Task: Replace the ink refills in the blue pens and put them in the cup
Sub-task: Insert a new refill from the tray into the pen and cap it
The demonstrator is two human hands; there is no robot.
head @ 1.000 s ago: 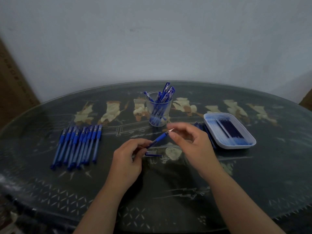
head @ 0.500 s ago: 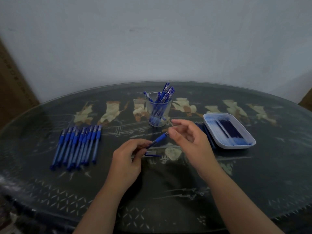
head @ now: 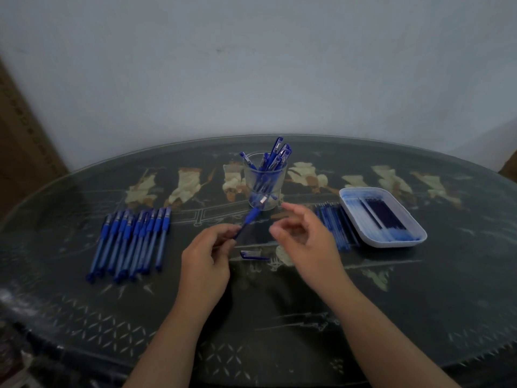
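Observation:
My left hand pinches a blue pen near its back end, its tip pointing up and away toward the clear cup. The cup stands at the table's middle back with several blue pens in it. My right hand hovers just right of the pen with fingers loosely curled, holding nothing. A blue pen cap lies on the table between my hands. A row of several capped blue pens lies to the left.
A white tray with dark blue refills sits at the right, with several loose refills lying beside its left edge. The dark glass-topped oval table carries all this. A wall stands behind it.
My right hand has let go of the pen's tip end and drawn back to the right. The left hand keeps hold of the pen, now raised a little toward the cup.

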